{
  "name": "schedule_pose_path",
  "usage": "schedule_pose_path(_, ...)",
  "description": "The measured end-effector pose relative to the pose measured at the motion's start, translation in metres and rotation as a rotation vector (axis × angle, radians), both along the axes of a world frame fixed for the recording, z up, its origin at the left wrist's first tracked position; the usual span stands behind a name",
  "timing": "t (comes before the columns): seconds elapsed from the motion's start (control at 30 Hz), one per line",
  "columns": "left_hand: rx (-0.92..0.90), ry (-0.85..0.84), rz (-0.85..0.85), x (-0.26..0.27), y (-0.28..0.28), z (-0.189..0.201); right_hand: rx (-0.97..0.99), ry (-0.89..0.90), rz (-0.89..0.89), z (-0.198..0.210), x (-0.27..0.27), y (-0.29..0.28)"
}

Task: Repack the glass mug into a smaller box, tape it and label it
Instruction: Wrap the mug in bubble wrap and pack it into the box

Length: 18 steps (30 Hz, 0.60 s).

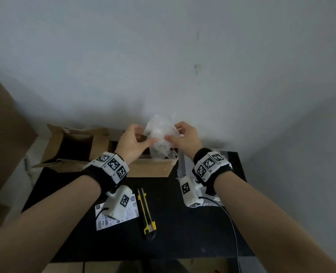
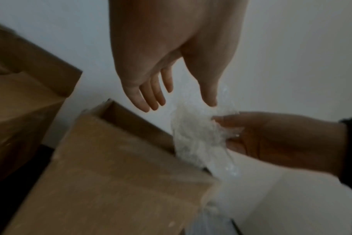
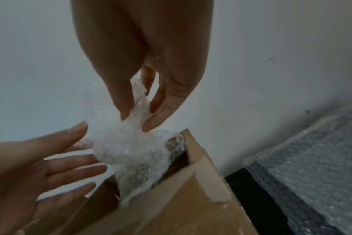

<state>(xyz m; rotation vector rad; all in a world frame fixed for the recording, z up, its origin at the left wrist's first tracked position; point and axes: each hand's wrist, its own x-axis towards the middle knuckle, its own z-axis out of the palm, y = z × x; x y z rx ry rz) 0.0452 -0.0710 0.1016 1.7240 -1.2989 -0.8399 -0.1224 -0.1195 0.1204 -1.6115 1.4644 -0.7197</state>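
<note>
A crumpled bubble-wrap bundle (image 1: 159, 135) hangs just above the open cardboard box (image 1: 153, 169) at the back of the black table. Its lower end still trails into the box's opening. My right hand (image 1: 173, 133) pinches the bundle's top between thumb and fingers, which the right wrist view shows plainly (image 3: 136, 120). My left hand (image 1: 143, 134) is beside the bundle with straight, spread fingers (image 3: 70, 160), and its thumb touches the wrap (image 2: 195, 139). No glass shows through the wrap. A second open box (image 1: 74, 146) stands to the left.
A yellow utility knife (image 1: 146, 213) and a printed shipping label (image 1: 117, 216) lie on the table (image 1: 183, 237) near me. A flat bubble-wrap sheet (image 3: 311, 167) lies to the right of the box. Large cardboard (image 1: 1, 134) leans at the far left, and a wall stands close behind.
</note>
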Motion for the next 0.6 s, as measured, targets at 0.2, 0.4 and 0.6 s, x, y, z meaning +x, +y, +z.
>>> schedule_pose_path(0.2, 0.049, -0.379, -0.170, 0.007, 0.013, -0.040, -0.021, 0.123, 0.028, -0.022, 0.000, -0.008)
schedule_pose_path(0.4, 0.084, -0.507, -0.227, 0.019, 0.004, -0.046, -0.168, 0.419, 0.230, -0.030, 0.002, -0.001)
schedule_pose_path(0.6, 0.261, -0.537, -0.371, 0.029, 0.000, -0.046, -0.213, 0.654, 0.296, -0.043, 0.009, 0.008)
